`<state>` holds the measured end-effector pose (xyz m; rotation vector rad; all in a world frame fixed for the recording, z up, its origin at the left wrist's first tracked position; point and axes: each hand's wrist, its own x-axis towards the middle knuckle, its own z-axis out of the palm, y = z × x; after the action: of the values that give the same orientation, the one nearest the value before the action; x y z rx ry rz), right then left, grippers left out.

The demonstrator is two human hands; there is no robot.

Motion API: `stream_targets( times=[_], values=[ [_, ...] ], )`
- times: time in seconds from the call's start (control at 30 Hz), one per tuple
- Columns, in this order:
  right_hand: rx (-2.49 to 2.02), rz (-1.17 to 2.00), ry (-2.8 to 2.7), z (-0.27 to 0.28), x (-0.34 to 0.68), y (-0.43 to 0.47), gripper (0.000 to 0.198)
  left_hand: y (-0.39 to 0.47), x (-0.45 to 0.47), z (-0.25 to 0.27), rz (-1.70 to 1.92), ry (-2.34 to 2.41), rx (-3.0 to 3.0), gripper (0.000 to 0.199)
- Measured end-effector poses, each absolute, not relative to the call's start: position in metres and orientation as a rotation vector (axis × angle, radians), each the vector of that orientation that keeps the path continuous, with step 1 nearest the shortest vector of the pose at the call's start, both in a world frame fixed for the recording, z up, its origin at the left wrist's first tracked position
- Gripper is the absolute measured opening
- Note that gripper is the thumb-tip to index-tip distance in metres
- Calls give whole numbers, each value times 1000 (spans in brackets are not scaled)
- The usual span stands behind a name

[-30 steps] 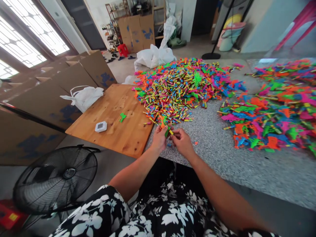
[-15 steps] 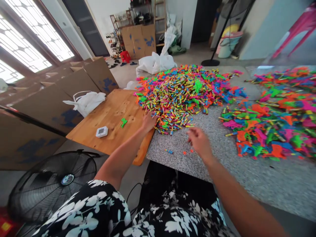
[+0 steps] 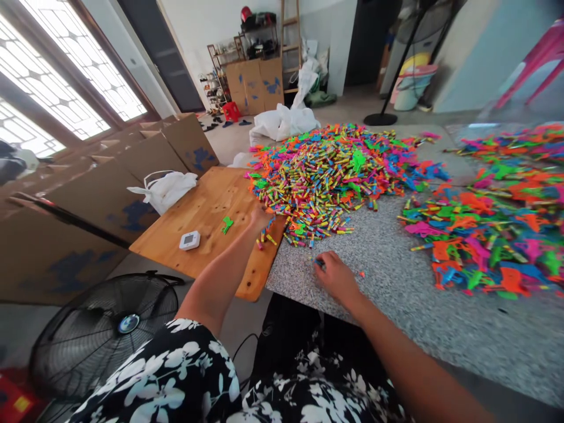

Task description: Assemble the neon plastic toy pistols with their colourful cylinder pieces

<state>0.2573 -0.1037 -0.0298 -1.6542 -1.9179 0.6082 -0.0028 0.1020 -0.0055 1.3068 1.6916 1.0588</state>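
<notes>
A large heap of small yellow, pink and blue tubes (image 3: 317,176), mixed with bright plastic toy pieces, lies across the speckled stone tabletop. My left hand (image 3: 261,218) is at the heap's near left edge, over the wooden board; its fingers are mostly hidden. Several loose tubes (image 3: 265,236) lie on the board just beside it. Nearer to me, my right hand (image 3: 337,275) is closed in a pinch over the stone, with a small blue tube (image 3: 318,262) at its fingertips. A tiny orange bit (image 3: 362,274) lies to its right.
On the wooden board (image 3: 207,202) are a white digital timer (image 3: 189,240), a green plastic toy piece (image 3: 227,224) and a white plastic bag (image 3: 170,189). Another pile of colourful toy pieces (image 3: 493,235) spreads at right. Cardboard boxes (image 3: 114,182) and a black fan (image 3: 106,329) stand left.
My right hand has moved left and closed on the blue tube that lay on the stone. Several tubes now lie on the board by my left hand. The view has shifted slightly.
</notes>
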Motion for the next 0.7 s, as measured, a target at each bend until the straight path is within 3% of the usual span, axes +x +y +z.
stream_targets(
  times=[0.13, 0.33, 0.53, 0.7],
  values=[
    [-1510, 786, -1458, -24, 266, -95, 17, 91, -14, 13, 1267, 1688, 1235, 35],
    [-1150, 1317, -924, 13, 262, -87, 49, 40, 12, 34, 1174, 1122, 1275, 61],
    [-1083, 1209, -869, 33, 255, -79, 36, -24, 51, 56, 941, 963, 1531, 66],
    [-1002, 1265, -822, 35, 258, -77, 37, -44, 58, 71, 662, 809, 1637, 69]
  ],
)
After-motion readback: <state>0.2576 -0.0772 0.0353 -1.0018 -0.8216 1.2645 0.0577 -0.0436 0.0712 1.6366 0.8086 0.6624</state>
